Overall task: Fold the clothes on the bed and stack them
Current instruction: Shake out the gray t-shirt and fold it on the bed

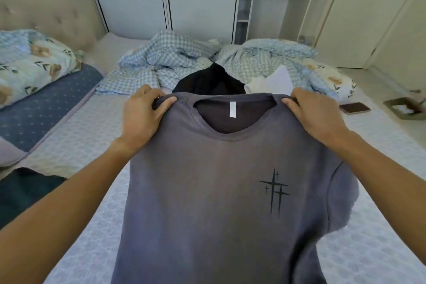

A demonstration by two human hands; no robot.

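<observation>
From the head camera, both hands are closed on one grey T-shirt (207, 191), held up over the bed (80, 145) with its front toward the camera. The left hand (141, 117) pinches the shoulder seam left of the collar, thumb on the near face and fingers curled over the top edge. The right hand (315, 117) grips the opposite shoulder the same way, thumb tip pressed just beside the neckline. The fabric hangs between the two grips, with its lower part running out of the bottom of the view, so I cannot tell whether the hem touches the mattress. One white label (232, 110) shows inside the collar, and one black cross-shaped print (274, 191) sits on the chest.

Behind the shirt, toward the far edge of the bed, lie one black garment (207, 80) and, touching it on the right, one white garment (274, 80). A crumpled blue checked duvet (166, 62) spreads across the far side. One floral pillow (30, 64) rests at the left edge by the headboard. A dark folded piece (25, 191), possibly clothing, lies at the near left corner. One phone (355, 108) lies near the right edge.
</observation>
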